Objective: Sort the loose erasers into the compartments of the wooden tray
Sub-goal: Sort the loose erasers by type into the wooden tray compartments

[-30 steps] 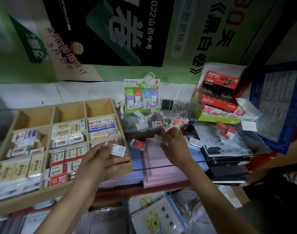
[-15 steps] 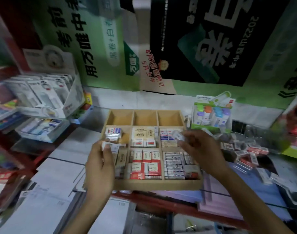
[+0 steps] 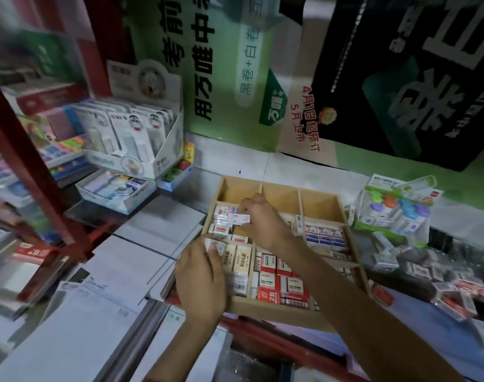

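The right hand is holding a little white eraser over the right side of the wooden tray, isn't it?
Not quite. The head view shows the right hand holding the little white eraser over the left side of the wooden tray.

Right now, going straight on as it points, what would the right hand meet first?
The right hand probably meets the stacked white, red-labelled erasers in the wooden tray's second-row left compartment; its pinched small white eraser touches first. Depth unclear.

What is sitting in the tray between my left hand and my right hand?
Head view: cream-sleeved erasers and a small red-and-white eraser, in the wooden tray, between left hand and right hand.
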`<control>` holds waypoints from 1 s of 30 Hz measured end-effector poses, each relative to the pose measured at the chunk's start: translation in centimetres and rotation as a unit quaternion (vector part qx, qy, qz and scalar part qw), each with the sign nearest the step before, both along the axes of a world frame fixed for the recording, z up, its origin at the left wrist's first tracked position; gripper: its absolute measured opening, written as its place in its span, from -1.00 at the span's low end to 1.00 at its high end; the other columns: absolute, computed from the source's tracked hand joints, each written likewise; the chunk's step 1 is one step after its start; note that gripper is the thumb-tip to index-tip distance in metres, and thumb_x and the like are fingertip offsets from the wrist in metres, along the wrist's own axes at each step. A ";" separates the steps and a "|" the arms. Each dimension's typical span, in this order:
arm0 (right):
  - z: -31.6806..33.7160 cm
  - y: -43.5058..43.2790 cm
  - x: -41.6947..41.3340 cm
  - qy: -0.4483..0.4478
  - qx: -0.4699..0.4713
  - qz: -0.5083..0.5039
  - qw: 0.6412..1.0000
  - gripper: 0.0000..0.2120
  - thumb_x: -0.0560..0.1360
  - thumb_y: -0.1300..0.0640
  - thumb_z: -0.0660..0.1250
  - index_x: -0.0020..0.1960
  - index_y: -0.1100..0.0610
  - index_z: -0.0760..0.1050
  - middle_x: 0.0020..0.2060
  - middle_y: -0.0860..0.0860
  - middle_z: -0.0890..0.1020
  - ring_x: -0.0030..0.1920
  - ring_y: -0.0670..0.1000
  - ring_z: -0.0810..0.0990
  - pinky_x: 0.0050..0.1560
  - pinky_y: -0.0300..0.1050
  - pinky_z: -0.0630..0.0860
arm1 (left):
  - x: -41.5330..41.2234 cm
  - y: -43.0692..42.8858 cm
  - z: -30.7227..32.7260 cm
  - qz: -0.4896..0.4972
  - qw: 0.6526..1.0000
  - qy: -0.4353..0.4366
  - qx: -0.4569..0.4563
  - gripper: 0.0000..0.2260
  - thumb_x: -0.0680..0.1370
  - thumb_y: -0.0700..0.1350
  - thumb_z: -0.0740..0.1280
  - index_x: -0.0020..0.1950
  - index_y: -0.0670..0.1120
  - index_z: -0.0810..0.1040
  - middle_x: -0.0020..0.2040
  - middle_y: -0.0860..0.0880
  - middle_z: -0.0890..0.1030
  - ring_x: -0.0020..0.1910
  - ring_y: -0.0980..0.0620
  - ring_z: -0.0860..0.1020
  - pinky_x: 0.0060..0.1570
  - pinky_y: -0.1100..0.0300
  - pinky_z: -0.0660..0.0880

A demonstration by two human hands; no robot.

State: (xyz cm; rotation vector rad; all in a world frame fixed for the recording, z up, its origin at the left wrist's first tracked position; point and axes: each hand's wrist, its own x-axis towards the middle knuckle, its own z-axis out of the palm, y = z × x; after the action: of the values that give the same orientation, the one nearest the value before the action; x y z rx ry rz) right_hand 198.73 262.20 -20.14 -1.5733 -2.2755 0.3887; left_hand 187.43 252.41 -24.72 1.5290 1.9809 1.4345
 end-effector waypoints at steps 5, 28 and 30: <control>-0.1 0.8 0.0 -0.093 0.020 0.006 0.995 -0.80 0.44 0.22 0.35 0.06 0.10 0.54 0.06 0.06 0.53 0.04 0.06 0.49 0.10 -0.10 0.42 | -0.1 0.2 -0.3 0.013 0.999 0.007 0.029 -0.68 0.58 0.01 -0.01 -0.06 -0.10 0.49 -0.19 0.08 0.44 -0.19 0.09 0.36 -0.15 0.18 0.29; 1.9 -5.8 1.3 0.115 -0.018 0.125 0.985 -0.66 0.45 0.19 0.40 0.22 0.10 0.52 -0.06 -0.17 0.43 -0.06 -0.25 0.43 0.01 -0.44 0.37 | 1.3 0.3 3.1 -0.063 0.943 -0.326 -0.022 -0.79 0.62 -0.09 0.12 -0.14 0.06 0.50 -0.21 0.11 0.58 -0.26 0.33 0.53 -0.31 0.51 0.39; 1.7 -5.4 1.9 0.136 -0.022 0.118 0.983 -0.68 0.42 0.19 0.43 0.17 0.13 0.56 -0.05 -0.11 0.46 -0.06 -0.23 0.45 0.01 -0.44 0.39 | 1.5 0.4 2.9 -0.079 0.945 -0.314 -0.042 -0.79 0.62 -0.07 0.11 -0.10 0.01 0.51 -0.19 0.07 0.59 -0.22 0.21 0.56 -0.32 0.50 0.39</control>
State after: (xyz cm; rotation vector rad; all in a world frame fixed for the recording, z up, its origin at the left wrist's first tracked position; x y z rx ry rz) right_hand 200.60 256.77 -18.48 -1.1861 -2.2528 0.6748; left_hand 188.89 252.83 -21.84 0.9901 1.4769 1.5014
